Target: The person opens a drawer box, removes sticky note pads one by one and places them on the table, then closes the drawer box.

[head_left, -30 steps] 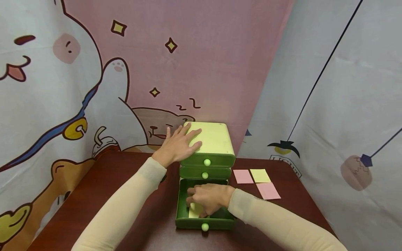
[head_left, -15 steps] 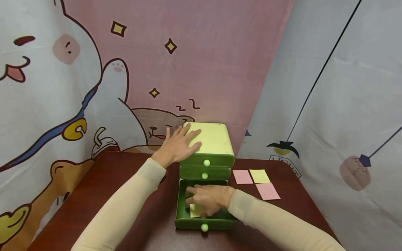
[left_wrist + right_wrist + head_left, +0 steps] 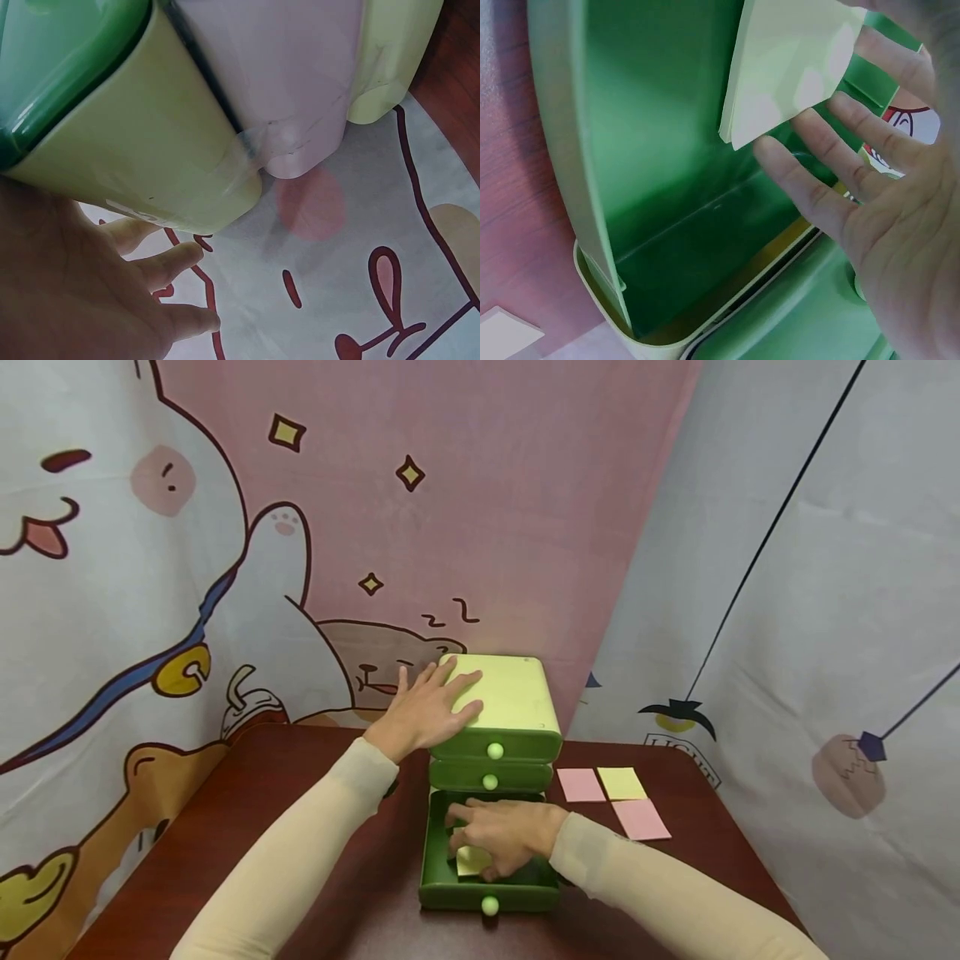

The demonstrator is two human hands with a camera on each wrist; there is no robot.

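A small pale yellow-and-green drawer unit (image 3: 506, 693) stands on the table with its bottom drawer (image 3: 442, 852) pulled out. My left hand (image 3: 423, 710) lies spread on the left of its top, fingers straight; in the left wrist view these fingers (image 3: 176, 266) extend past the unit's side. Inside the drawer my right hand (image 3: 498, 835) holds yellow sticky notes (image 3: 471, 862) at their edges. From the right wrist view, the fingertips (image 3: 776, 154) touch one edge of the tilted notes (image 3: 784, 75), which look slightly fanned. The thumb is mostly hidden there.
Two pink notes (image 3: 580, 785) (image 3: 641, 818) and one yellow note (image 3: 621, 782) lie on the dark red table (image 3: 675, 877) right of the unit. The upper two drawers, with round knobs (image 3: 495, 751), are closed. A printed cloth (image 3: 525, 510) hangs behind.
The yellow notes in the drawer have shifted slightly right and away from the drawer front, and look more tilted. My right fingers have shifted a little around them. My left hand has stayed put.
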